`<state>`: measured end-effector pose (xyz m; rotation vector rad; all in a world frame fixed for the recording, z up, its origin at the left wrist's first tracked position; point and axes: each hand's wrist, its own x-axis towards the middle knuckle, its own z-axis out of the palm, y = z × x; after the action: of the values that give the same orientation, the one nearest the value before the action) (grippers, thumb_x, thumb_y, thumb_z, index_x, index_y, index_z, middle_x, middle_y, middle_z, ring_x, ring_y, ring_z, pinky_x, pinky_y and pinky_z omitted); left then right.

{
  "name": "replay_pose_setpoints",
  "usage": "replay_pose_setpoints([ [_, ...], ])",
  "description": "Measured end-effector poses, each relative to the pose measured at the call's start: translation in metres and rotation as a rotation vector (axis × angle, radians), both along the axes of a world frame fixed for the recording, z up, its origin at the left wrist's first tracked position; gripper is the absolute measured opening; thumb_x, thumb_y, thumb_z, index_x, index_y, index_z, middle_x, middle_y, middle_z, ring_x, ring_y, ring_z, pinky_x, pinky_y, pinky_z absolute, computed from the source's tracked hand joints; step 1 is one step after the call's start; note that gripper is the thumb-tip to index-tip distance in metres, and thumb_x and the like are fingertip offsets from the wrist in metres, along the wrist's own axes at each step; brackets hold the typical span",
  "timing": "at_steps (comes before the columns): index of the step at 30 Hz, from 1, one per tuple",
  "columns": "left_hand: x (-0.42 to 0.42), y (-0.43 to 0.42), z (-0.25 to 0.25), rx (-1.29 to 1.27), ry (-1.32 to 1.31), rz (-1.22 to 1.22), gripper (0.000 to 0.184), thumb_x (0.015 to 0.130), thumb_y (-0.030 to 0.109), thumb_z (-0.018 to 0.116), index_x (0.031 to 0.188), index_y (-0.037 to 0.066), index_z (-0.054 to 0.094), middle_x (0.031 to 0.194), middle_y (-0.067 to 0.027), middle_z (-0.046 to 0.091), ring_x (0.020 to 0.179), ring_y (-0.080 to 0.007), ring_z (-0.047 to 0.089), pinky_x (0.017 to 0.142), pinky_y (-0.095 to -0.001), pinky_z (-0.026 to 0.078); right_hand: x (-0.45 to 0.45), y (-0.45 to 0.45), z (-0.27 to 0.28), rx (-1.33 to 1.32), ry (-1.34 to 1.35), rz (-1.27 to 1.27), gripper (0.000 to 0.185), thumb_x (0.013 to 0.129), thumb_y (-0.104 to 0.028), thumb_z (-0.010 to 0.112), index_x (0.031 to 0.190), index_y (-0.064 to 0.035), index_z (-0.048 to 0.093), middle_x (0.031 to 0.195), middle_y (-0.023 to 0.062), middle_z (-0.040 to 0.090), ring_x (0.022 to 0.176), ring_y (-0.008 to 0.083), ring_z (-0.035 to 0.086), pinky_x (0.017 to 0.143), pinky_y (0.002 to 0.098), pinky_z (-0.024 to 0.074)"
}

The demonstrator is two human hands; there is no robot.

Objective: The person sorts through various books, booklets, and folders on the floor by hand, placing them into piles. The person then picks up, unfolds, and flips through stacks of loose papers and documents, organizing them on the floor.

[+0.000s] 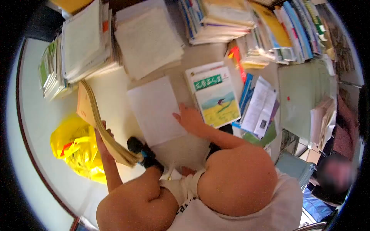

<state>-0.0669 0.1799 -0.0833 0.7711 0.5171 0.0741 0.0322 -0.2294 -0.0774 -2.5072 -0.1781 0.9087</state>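
My left hand (103,135) grips a thick, yellowed paperback book (101,121) with a pale orange cover, held up on edge at the left. Only part of the hand shows behind the book. My right hand (191,120), fingers apart, is over the right edge of a white sheet of paper (154,109); whether it touches the sheet I cannot tell. Just right of that hand lies a magazine (216,96) with a green title band and a yellow and blue landscape on its cover.
A yellow plastic bag (77,148) sits at the left. Stacks of papers (84,46) and books (219,23) line the back. A loose paper pile (150,42) stands between them. Folded papers (260,104) lie right of the magazine. Another person (335,173) is at the far right.
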Motion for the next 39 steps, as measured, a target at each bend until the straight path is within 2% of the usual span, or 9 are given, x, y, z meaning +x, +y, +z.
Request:
replay_pose_setpoints([
  [3,0.042,-0.066,0.064,0.1,0.137,0.04,0.05,0.101,0.022,0.054,0.146,0.014,0.034,0.133,-0.0076,0.053,0.118,-0.0219,0.056,0.096,-0.0367,0.05,0.028,-0.015,0.026,0.227,-0.042,-0.034,0.044,0.099,-0.04,0.049,0.122,-0.0017,0.05,0.097,0.0228,0.066,0.086,0.0397,0.066,0.078,0.0485,0.052],
  [7,0.08,-0.122,0.085,0.275,0.038,-0.091,0.05,0.1,0.014,0.055,0.145,0.012,0.034,0.132,-0.0077,0.053,0.116,-0.0195,0.056,0.095,-0.0344,0.05,0.055,-0.013,0.062,1.441,0.709,-0.508,0.05,0.097,-0.039,0.056,0.132,-0.0038,0.047,0.115,0.0202,0.064,0.097,0.0354,0.066,0.088,0.0445,0.0523],
  [8,0.087,-0.137,0.087,0.402,0.049,-0.125,0.049,0.099,0.011,0.055,0.144,0.011,0.035,0.131,-0.0078,0.054,0.115,-0.0187,0.056,0.094,-0.0336,0.05,0.055,-0.014,0.062,1.438,0.699,-0.505,0.05,0.097,-0.039,0.056,0.132,-0.0038,0.047,0.115,0.0202,0.064,0.097,0.0354,0.066,0.088,0.0445,0.0523],
  [13,0.095,-0.185,0.075,0.49,0.024,-0.257,0.044,0.095,0.004,0.059,0.134,0.006,0.04,0.125,-0.0097,0.057,0.112,-0.0183,0.057,0.092,-0.0328,0.05,0.037,-0.023,0.066,0.85,0.001,-0.461,0.056,0.088,-0.017,0.071,0.134,-0.0032,0.043,0.125,0.0205,0.061,0.106,0.0278,0.063,0.092,0.0436,0.0509],
  [17,0.092,-0.224,0.081,0.329,0.124,-0.376,0.051,0.091,0.004,0.065,0.135,0.006,0.039,0.125,-0.0108,0.057,0.11,-0.0201,0.058,0.092,-0.0347,0.052,0.043,-0.045,0.07,0.877,0.0,-0.55,0.051,0.094,-0.019,0.063,0.134,-0.0008,0.037,0.117,0.0166,0.061,0.1,0.0211,0.063,0.086,0.0312,0.0511],
  [21,0.087,-0.223,0.061,0.229,0.164,-0.419,0.055,0.089,0.003,0.066,0.136,0.006,0.04,0.125,-0.0119,0.057,0.109,-0.0219,0.06,0.091,-0.0361,0.054,0.086,-0.097,0.078,0.244,-0.186,0.029,0.037,0.091,-0.023,0.064,0.119,-0.0002,0.054,0.106,0.0177,0.065,0.092,0.0276,0.067,0.079,0.0376,0.0521],
  [25,0.085,-0.22,0.069,0.098,0.224,-0.44,0.053,0.089,0.003,0.066,0.135,0.005,0.04,0.125,-0.0127,0.058,0.11,-0.0233,0.061,0.09,-0.0366,0.055,0.223,-0.137,0.135,0.151,-1.118,-0.066,0.043,0.085,-0.026,0.071,0.119,-0.0047,0.056,0.113,0.0175,0.062,0.108,0.0336,0.061,0.092,0.0444,0.0483],
  [31,0.086,-0.219,0.082,0.147,0.279,-0.454,0.054,0.088,0.002,0.065,0.135,0.006,0.039,0.125,-0.013,0.058,0.109,-0.0256,0.062,0.089,-0.0371,0.056,0.386,-0.158,0.153,-0.026,-1.065,0.489,0.083,0.086,-0.053,0.067,0.147,-0.0076,0.034,0.144,0.0228,0.04,0.135,0.0365,0.04,0.112,0.0425,0.0356],
  [39,0.089,-0.213,0.099,0.179,0.263,-0.405,0.055,0.087,0.004,0.067,0.134,0.006,0.04,0.124,-0.0134,0.058,0.11,-0.0254,0.061,0.09,-0.041,0.055,0.409,-0.159,0.142,-0.28,-1.062,0.666,0.059,0.094,-0.029,0.059,0.146,-0.0112,0.036,0.14,0.0243,0.046,0.122,0.0398,0.053,0.101,0.044,0.0463],
])
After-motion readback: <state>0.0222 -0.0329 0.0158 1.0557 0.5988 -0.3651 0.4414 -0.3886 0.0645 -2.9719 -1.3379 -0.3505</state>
